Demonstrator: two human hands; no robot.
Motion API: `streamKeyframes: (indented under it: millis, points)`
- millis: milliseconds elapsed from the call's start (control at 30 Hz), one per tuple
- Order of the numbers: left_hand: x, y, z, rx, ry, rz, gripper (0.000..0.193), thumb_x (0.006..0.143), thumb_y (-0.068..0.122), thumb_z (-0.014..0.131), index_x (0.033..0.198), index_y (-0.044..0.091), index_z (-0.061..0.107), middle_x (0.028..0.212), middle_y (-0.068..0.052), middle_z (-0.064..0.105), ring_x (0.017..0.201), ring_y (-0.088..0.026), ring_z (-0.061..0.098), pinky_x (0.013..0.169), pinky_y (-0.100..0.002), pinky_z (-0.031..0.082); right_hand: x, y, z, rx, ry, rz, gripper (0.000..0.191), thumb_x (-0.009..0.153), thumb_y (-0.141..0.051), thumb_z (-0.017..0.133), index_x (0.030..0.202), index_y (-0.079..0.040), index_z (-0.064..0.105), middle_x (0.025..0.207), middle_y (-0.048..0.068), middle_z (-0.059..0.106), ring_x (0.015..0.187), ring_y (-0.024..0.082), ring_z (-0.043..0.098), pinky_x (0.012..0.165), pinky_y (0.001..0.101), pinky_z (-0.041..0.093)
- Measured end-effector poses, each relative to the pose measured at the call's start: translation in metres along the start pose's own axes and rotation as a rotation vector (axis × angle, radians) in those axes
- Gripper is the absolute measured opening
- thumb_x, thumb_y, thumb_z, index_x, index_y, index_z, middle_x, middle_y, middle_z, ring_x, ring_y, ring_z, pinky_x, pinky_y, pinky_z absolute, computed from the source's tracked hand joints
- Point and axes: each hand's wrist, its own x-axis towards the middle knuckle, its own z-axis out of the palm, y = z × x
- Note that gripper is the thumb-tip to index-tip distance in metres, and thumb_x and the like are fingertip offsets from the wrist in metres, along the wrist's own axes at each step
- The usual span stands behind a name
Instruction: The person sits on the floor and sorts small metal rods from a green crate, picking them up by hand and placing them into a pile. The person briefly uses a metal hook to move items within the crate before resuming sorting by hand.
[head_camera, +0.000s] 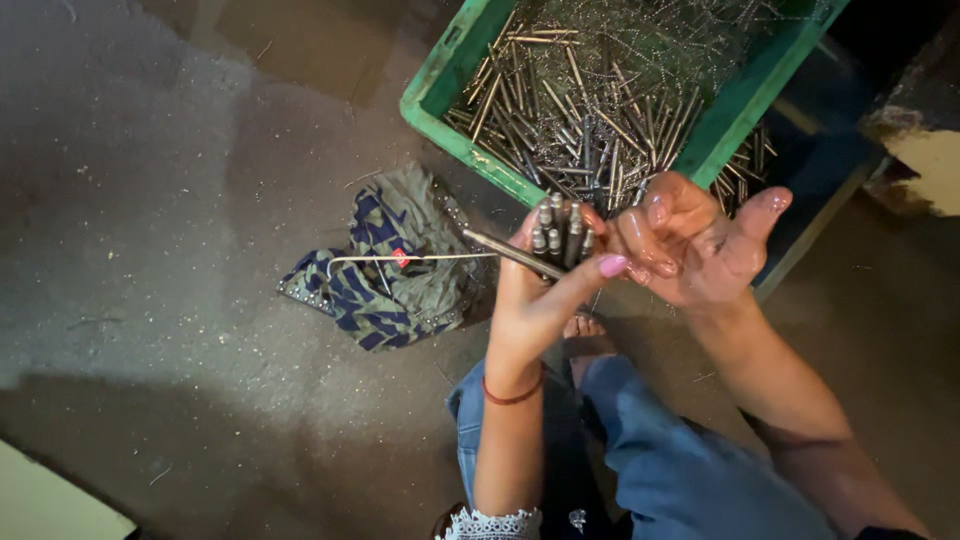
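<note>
My left hand (540, 290) grips an upright bundle of several thin metal rods (560, 232), their ends pointing up; one rod (510, 252) lies crosswise under my thumb. My right hand (695, 240) is beside the bundle, palm up, its fingers curled against the rods. Both hands hover just in front of a green plastic crate (455, 130) filled with many more metal rods (590, 110).
A crumpled blue and olive patterned cloth (385, 265) lies on the grey concrete floor left of my hands. More rods (750, 160) show beyond the crate's right wall. My blue-trousered legs (660, 460) and a bare foot (583, 327) are below.
</note>
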Motion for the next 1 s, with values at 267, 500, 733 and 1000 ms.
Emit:
streamKeyframes:
  millis: [267, 500, 733, 1000]
  points:
    - [-0.006, 0.006, 0.003, -0.023, -0.017, -0.001, 0.031, 0.089, -0.007, 0.076, 0.112, 0.003, 0.057, 0.092, 0.0, 0.063, 0.086, -0.01, 0.064, 0.078, -0.023, 0.051, -0.013, 0.002, 0.0, -0.155, 0.065, 0.003, 0.087, 0.092, -0.089, 0.033, 0.103, -0.008, 0.062, 0.065, 0.006, 0.05, 0.061, 0.017, 0.048, 0.069, 0.0292, 0.045]
    - [-0.003, 0.006, 0.002, 0.061, -0.025, 0.016, 0.036, 0.088, -0.004, 0.081, 0.114, 0.002, 0.057, 0.09, 0.0, 0.062, 0.087, -0.008, 0.062, 0.078, -0.022, 0.051, -0.014, 0.001, 0.008, -0.266, 0.122, 0.032, 0.087, 0.086, -0.088, 0.033, 0.104, -0.008, 0.062, 0.064, 0.006, 0.051, 0.053, 0.016, 0.048, 0.06, 0.0304, 0.042]
    - [-0.001, 0.004, -0.004, 0.09, -0.057, -0.032, 0.037, 0.088, -0.005, 0.081, 0.116, 0.001, 0.058, 0.094, -0.002, 0.064, 0.089, -0.008, 0.063, 0.079, -0.022, 0.052, -0.009, -0.001, 0.011, -0.294, 0.079, 0.022, 0.087, 0.09, -0.088, 0.033, 0.107, -0.008, 0.061, 0.066, 0.005, 0.05, 0.059, 0.016, 0.045, 0.067, 0.0322, 0.038]
    - [0.001, 0.001, -0.005, 0.03, -0.011, -0.06, 0.037, 0.086, -0.006, 0.078, 0.116, 0.003, 0.059, 0.091, -0.002, 0.065, 0.08, -0.009, 0.063, 0.072, -0.022, 0.051, -0.012, -0.001, 0.009, -0.025, 0.058, 0.081, 0.084, 0.092, -0.087, 0.033, 0.105, -0.008, 0.062, 0.07, 0.008, 0.052, 0.065, 0.018, 0.047, 0.068, 0.0343, 0.04]
